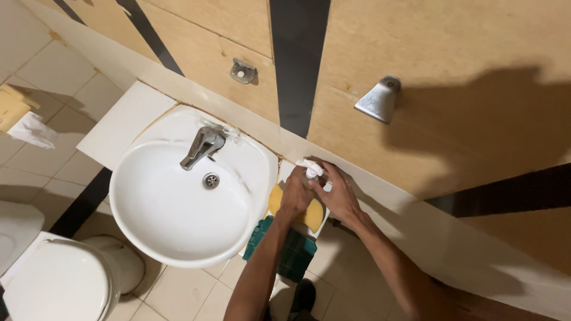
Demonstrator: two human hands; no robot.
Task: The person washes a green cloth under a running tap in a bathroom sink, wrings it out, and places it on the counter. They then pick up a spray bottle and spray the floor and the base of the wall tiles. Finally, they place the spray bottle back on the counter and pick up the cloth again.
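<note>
A yellow bottle (313, 215) with a white pump or spray head (310, 169) stands on the white ledge just right of the white wash basin (178, 232). My left hand (297, 191) is wrapped round the bottle's neck. On the bottle's right side, my right hand (339, 195) grips it too, fingers close to the white head. Most of the bottle is hidden behind both hands.
A chrome tap (203, 146) and drain (210, 180) sit in the basin. A green box (285, 248) lies below the ledge. A white toilet (59, 285) stands at lower left, paper (33, 131) at far left. Metal brackets (378, 99) stick out of the tan wall.
</note>
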